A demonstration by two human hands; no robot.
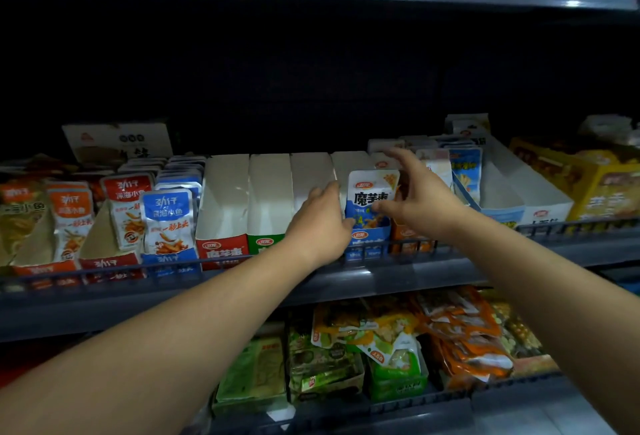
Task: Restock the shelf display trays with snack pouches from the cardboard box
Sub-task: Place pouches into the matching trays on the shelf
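Stood upright at the front of the blue tray (367, 239), a blue-and-white snack pouch (372, 197); pressed against the pouch's left edge, left hand (320, 223), fingers curled around that side; spread loose just right of the pouch, right hand (417, 197), thumb near its lower right corner, gripping nothing; left of the pouch, white trays (270, 192) showing no packets.

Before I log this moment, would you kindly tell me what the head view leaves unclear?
- Cardboard box: outside the frame.
- Back of the shelf: lost in darkness.
- Tray under the blue pouch: partly covered by the left hand, so its fill is unknown.
- Right hand: beside the pouch; contact unclear.
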